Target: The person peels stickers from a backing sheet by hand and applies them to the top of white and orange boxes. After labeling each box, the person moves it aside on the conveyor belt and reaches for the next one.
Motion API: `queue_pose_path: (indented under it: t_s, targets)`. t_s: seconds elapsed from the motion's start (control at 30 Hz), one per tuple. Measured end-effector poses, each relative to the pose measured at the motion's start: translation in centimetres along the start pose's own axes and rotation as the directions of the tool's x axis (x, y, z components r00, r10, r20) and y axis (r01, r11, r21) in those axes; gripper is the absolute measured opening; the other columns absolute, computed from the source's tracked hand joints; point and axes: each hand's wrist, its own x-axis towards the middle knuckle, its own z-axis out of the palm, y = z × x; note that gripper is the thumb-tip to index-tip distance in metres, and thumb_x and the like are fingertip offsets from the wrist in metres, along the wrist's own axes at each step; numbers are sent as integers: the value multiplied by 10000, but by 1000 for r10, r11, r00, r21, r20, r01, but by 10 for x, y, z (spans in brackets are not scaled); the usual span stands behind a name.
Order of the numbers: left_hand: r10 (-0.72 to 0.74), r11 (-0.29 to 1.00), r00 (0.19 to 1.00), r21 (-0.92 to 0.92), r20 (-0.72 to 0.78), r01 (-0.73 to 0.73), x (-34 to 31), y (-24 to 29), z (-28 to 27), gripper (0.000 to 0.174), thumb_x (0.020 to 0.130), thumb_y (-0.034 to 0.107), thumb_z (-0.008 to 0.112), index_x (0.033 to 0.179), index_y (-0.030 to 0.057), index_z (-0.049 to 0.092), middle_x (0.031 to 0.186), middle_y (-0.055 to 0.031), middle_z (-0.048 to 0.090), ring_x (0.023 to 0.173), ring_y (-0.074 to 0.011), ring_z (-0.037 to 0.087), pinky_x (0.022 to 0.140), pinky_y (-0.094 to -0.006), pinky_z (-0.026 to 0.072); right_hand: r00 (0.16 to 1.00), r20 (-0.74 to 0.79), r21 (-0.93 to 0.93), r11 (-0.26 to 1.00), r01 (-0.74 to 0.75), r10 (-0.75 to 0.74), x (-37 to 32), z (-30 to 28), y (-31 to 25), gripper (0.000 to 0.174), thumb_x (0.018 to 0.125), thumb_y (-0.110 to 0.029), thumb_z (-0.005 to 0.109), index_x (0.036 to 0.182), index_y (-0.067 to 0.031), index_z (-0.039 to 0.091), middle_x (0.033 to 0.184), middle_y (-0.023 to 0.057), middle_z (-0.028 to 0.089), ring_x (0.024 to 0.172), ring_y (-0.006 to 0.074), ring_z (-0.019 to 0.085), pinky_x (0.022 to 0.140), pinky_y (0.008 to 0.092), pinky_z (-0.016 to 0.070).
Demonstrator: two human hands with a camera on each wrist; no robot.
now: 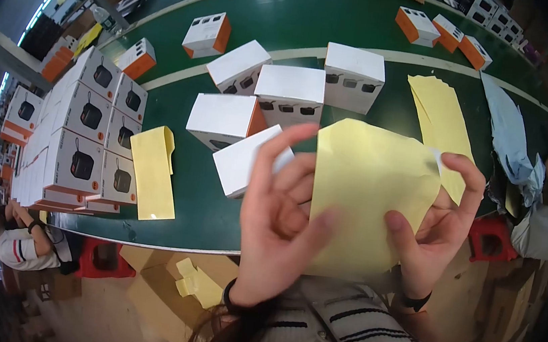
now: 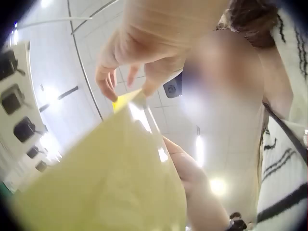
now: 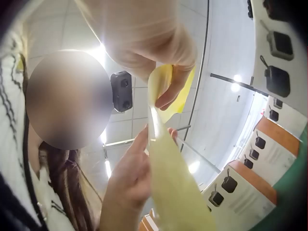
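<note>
A glossy yellow sheet (image 1: pixel 372 196) is held up in front of the body, above the near edge of the green table. My left hand (image 1: pixel 282 219) pinches its left side, thumb in front and fingers behind. On the other side my right hand (image 1: pixel 441 220) grips the sheet, its thumb on the near face and index finger bent at the upper corner. A small whitish piece (image 1: pixel 437 160) shows beside that index finger. In the right wrist view the sheet (image 3: pixel 175 192) curls between the right thumb and fingers. Just beyond the sheet stand several white boxes (image 1: pixel 291 82) with black devices pictured on them.
A tall stack of white boxes (image 1: pixel 88 109) stands at the left, with a folded yellow sheet (image 1: pixel 153 174) beside it. More yellow sheets (image 1: pixel 441 112) lie at the right, near a grey-blue bag (image 1: pixel 508 130). An open carton (image 1: pixel 165 294) sits below the table.
</note>
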Motion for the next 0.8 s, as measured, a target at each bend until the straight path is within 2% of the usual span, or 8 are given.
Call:
queue_pose_path:
  t_s: [0.17,0.23,0.3,0.5,0.57,0.63,0.7,0.8]
  targets:
    - [-177,970,973,-144,148,198,-4,-13,-5,449,887,-62,588,1316,-54,459,1182,-84,594,1053,-98,563,883,-225,458,993,-33,-184,976,-116,112,-2,-3,-12,493,730,94,715,1172,-34,536,1162,124,496,1103,230,540,916,345,468]
    - [-124,992,976,47,178,117,-6,-8,-6,460,888,-62,584,1327,-58,447,1154,-83,607,1033,-96,568,878,-227,461,970,116,-714,661,230,-212,3,-7,-14,345,730,-85,792,1014,-69,596,1304,164,397,1258,313,420,1002,426,383]
    - [-80,972,973,233,217,28,-7,-4,-4,472,889,-62,580,1338,-62,434,1126,-82,620,1014,-95,574,872,-229,465,884,118,-838,432,333,-452,5,-10,-13,240,699,-190,804,861,-85,660,1296,173,376,1242,358,391,1018,481,331]
    - [-36,988,939,152,343,-18,-2,12,5,670,849,-113,560,1433,-91,231,1329,-176,537,1057,-167,608,902,-250,451,865,448,-689,531,494,-224,20,-15,-34,239,610,-93,725,839,-63,662,1049,198,562,912,273,551,792,400,460]
    - [3,990,995,137,102,-17,-3,14,18,791,854,-129,536,1476,-84,50,1479,-202,363,1039,-192,631,910,-260,465,875,399,-635,605,480,-275,24,-11,-28,275,511,-96,713,786,-79,707,879,107,613,766,227,590,630,286,486]
    - [29,987,988,149,149,-52,1,16,6,689,823,-92,589,1445,-88,292,1545,-217,213,1172,-249,570,970,-313,452,870,399,-632,601,489,-288,23,-10,-24,266,512,-93,705,778,-71,699,865,108,613,746,228,589,624,288,483]
    - [230,576,846,633,481,-517,11,22,0,418,772,-18,647,1189,-54,639,1538,-231,204,1321,-313,431,1035,-366,403,869,397,-631,599,493,-296,21,-10,-22,258,513,-89,698,770,-63,692,851,109,613,725,229,588,617,290,480]
    - [239,598,853,622,465,-506,12,15,5,413,775,-24,645,1186,-59,635,1524,-238,223,1308,-317,442,1028,-367,408,880,383,-638,609,472,-282,19,-10,-20,249,510,-73,693,759,-61,685,852,119,612,739,233,594,618,292,482]
